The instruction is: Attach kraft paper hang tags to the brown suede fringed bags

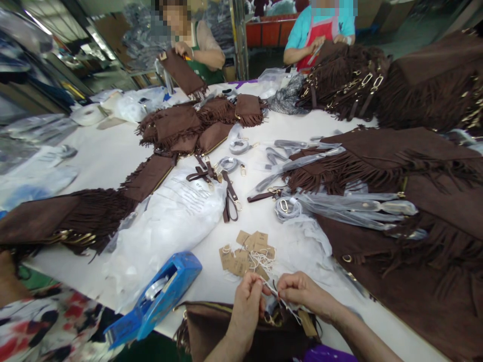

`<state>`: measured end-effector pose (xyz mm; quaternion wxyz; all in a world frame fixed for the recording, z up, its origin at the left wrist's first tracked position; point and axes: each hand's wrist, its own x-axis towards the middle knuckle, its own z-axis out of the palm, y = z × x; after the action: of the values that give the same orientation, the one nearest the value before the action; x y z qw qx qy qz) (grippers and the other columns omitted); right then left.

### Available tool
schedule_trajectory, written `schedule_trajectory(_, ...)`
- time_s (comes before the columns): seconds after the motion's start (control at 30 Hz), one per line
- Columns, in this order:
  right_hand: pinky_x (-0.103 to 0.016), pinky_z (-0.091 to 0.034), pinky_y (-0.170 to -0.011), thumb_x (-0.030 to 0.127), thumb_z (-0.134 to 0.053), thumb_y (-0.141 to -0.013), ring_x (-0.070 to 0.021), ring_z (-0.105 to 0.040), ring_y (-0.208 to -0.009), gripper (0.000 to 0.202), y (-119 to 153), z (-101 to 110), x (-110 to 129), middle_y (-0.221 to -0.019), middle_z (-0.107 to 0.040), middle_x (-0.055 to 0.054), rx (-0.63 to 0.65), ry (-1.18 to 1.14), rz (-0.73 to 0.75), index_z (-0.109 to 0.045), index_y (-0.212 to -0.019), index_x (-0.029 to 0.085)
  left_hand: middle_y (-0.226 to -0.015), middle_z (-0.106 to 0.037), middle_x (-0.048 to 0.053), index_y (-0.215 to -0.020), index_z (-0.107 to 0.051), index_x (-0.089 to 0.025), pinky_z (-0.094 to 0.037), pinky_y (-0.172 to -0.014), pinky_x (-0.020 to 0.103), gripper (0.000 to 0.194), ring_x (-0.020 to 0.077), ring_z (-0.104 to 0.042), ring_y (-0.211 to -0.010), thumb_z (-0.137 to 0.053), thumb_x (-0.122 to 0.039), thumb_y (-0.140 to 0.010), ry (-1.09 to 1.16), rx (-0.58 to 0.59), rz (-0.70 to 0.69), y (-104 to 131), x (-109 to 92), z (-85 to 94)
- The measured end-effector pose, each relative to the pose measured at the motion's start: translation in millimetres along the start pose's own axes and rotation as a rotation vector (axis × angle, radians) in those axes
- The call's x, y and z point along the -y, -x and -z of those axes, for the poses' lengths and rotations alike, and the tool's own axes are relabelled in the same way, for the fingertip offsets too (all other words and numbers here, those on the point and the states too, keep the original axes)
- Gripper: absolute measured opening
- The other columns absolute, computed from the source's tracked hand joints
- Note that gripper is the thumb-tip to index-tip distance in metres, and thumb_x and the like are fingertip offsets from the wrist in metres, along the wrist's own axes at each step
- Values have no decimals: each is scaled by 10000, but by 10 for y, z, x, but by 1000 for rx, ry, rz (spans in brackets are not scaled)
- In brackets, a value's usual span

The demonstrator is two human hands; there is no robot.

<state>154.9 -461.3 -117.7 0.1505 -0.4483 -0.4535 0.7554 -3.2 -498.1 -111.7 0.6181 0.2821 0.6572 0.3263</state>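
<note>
Over a brown fringed bag at the table's front edge, my left hand and my right hand face each other. Both pinch a thin white string between thumb and fingers. A kraft paper tag hangs below my right hand, beside the bag's gold hardware. The bag's zipped top runs under my left wrist, and my forearms hide part of it. Just beyond my hands lies a pile of brown paper tags with loose white strings.
A blue tape dispenser stands left of my hands, near a white plastic bag. Brown wrist straps lie mid-table. Stacked fringed bags fill the right side. Two co-workers handle brown pieces across the table; another person's patterned sleeve is at left.
</note>
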Motion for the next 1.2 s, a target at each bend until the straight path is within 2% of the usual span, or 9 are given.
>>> schedule_trajectory(0.07,-200,-222,-454,284,-501,-622,-66,-292,-452,147,8,-4,-2,-477,-387,69,-29,3,19,-553,-606,148,-444,-412,-87,-677,-482,-174,-240,-391,183,178,51,-289,-376,-515,-348,-683,-14,57,55,8,-41,-1)
schedule_trajectory(0.23,-232,-331,-541,280,-544,-649,-113,-430,-568,154,-14,-18,-34,-597,-488,17,-139,90,166,-576,-557,160,-507,-501,-37,-617,-565,-132,-237,-473,207,182,67,-364,-469,-638,-273,-527,-42,168,116,-4,-123,-21)
schedule_trajectory(0.37,-271,-377,-626,257,-534,-682,-156,-495,-665,154,-25,-49,-62,-661,-519,-15,-234,161,276,-592,-568,172,-463,-468,-35,-519,-559,-133,-246,-507,232,207,76,-348,-469,-654,-317,-507,-87,129,109,-62,-98,-85)
schedule_trajectory(0.57,-239,-403,-578,165,-464,-747,-137,-527,-643,192,21,-110,-53,-679,-531,-22,-324,423,436,-608,-621,177,-415,-404,-55,-429,-505,-145,-222,-504,233,210,70,-311,-462,-669,-269,-466,-49,111,136,-120,-20,-176)
schedule_trajectory(0.7,-231,-397,-548,165,-446,-781,-127,-522,-612,194,36,-104,-36,-695,-535,-26,-349,532,474,-600,-662,173,-395,-393,-61,-429,-525,-142,-227,-491,231,209,63,-294,-441,-670,-287,-471,61,63,149,-96,-106,-174)
schedule_trajectory(0.93,-254,-445,-649,215,-420,-849,-164,-557,-753,153,298,-86,-114,-833,-570,-49,-519,518,472,-562,-794,205,-461,-533,-18,-522,-609,-122,-259,-520,227,95,76,-365,-462,-631,-207,-486,154,186,167,-100,-235,-90)
schedule_trajectory(1.0,-257,-453,-660,256,-419,-866,-170,-561,-765,135,434,-134,-243,-866,-574,-51,-617,478,429,-548,-866,215,-540,-598,17,-543,-612,-122,-272,-537,232,88,89,-400,-495,-603,-194,-494,177,216,158,-132,-209,-72)
schedule_trajectory(1.07,-260,-446,-622,300,-420,-873,-162,-541,-678,137,547,-219,-404,-798,-559,-31,-702,442,369,-533,-865,223,-578,-616,34,-546,-605,-122,-270,-541,236,90,90,-394,-503,-584,-196,-500,199,237,151,-159,-187,-62)
schedule_trajectory(1.2,-283,-447,-643,419,-539,-787,-180,-547,-689,227,563,-426,-710,-751,-564,-14,-780,381,187,-527,-910,229,-501,-536,2,-512,-576,-123,-249,-529,238,85,80,-348,-474,-564,-200,-477,252,263,162,-169,-211,-58)
